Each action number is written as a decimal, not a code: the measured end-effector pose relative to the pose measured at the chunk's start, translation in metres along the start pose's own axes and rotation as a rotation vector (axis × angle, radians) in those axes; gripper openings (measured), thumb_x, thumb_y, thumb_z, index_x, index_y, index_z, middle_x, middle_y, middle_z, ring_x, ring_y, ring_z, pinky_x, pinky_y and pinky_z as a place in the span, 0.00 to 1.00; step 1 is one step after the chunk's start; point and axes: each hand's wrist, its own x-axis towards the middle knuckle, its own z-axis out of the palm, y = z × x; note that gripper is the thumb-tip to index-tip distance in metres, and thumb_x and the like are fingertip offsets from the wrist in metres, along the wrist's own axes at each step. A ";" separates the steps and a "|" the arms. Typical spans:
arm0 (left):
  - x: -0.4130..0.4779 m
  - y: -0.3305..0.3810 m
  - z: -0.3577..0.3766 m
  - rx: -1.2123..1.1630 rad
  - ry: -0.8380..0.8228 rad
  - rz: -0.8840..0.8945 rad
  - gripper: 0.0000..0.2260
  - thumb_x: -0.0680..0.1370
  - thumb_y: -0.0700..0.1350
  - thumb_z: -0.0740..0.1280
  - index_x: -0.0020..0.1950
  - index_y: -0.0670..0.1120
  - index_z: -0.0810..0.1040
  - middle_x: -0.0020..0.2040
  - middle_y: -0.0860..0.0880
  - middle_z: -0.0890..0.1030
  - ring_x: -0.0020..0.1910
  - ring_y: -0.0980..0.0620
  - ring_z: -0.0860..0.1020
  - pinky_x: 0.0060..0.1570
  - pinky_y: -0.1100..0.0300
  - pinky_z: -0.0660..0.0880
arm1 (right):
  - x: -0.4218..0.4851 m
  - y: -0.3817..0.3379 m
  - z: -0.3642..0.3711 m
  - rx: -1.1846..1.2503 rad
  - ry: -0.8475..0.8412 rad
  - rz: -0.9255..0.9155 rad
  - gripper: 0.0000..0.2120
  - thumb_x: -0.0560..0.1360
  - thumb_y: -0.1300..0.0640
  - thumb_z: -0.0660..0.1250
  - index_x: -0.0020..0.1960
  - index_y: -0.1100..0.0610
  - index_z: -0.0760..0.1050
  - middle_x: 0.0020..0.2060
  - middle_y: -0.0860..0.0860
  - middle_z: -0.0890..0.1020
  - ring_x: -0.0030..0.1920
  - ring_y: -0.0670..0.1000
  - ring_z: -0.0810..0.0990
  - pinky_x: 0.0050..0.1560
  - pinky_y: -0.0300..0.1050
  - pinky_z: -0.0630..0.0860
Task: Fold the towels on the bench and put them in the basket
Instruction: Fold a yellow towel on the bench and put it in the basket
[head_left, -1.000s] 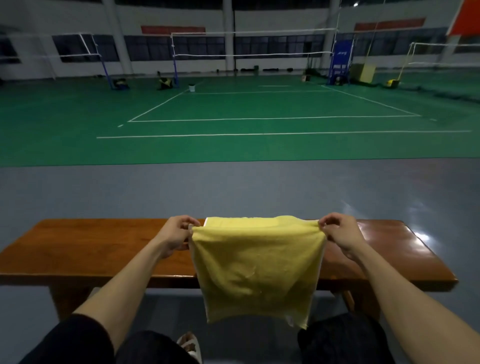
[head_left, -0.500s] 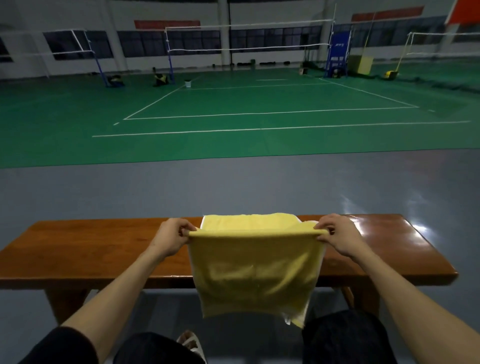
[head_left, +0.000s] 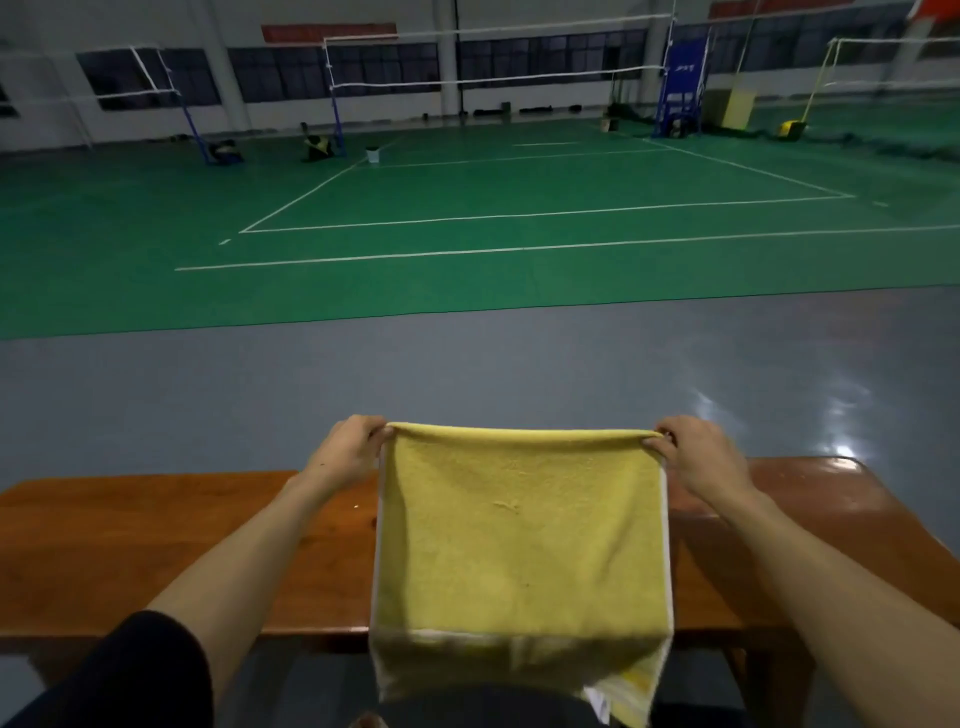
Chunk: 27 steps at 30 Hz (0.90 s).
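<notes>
1. Your yellow towel (head_left: 519, 535) hangs in the air between your two hands. It is spread flat and faces you, and its top edge is pulled nearly straight with a slight sag in the middle.
2. The towel is doubled over. The front layer ends low down at a white hem band, and a second layer shows below it, with a white corner peeking out at the lower right. Narrow white edging runs down both sides.
3. Your left hand (head_left: 348, 449) pinches the top left corner between thumb and curled fingers. Your right hand (head_left: 696, 457) pinches the top right corner the same way. The two hands are held about level and well apart.
4. The towel hangs in front of the wooden bench (head_left: 130, 545) and hides its middle. Its lower end drops past the bench's near edge towards your lap. You cannot tell whether the cloth touches the bench top.
5. The bench is glossy brown and runs across the view, with glare on its right end.
6. Your forearms reach out over the bench. A black sleeve (head_left: 145, 670) covers your left upper arm.
7. Beyond the bench lies the grey floor (head_left: 467, 364), then the green court (head_left: 467, 208) with white lines. Nets hang on posts at the back, with a blue stand (head_left: 683, 88) to the right and a small white bucket (head_left: 373, 154) near the court's far left corner.
</notes>
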 end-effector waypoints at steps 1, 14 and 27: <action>0.018 -0.001 0.003 0.008 0.004 -0.010 0.17 0.83 0.49 0.57 0.33 0.48 0.68 0.33 0.48 0.74 0.37 0.45 0.73 0.36 0.53 0.68 | 0.015 0.001 0.005 -0.010 0.007 0.006 0.11 0.78 0.48 0.64 0.47 0.55 0.78 0.43 0.55 0.81 0.50 0.59 0.79 0.38 0.45 0.66; 0.189 0.035 0.005 -0.701 0.093 -0.209 0.13 0.84 0.46 0.54 0.53 0.41 0.75 0.46 0.39 0.80 0.33 0.47 0.77 0.36 0.52 0.80 | 0.189 -0.022 0.027 0.924 0.067 0.220 0.04 0.79 0.63 0.63 0.47 0.60 0.76 0.37 0.60 0.82 0.27 0.49 0.81 0.32 0.44 0.81; 0.052 0.041 0.003 -1.090 0.190 -0.466 0.04 0.77 0.30 0.64 0.51 0.34 0.77 0.47 0.37 0.76 0.42 0.42 0.78 0.36 0.57 0.81 | 0.070 -0.036 0.024 1.209 0.010 0.488 0.06 0.74 0.74 0.66 0.48 0.66 0.76 0.42 0.62 0.78 0.25 0.49 0.79 0.24 0.33 0.75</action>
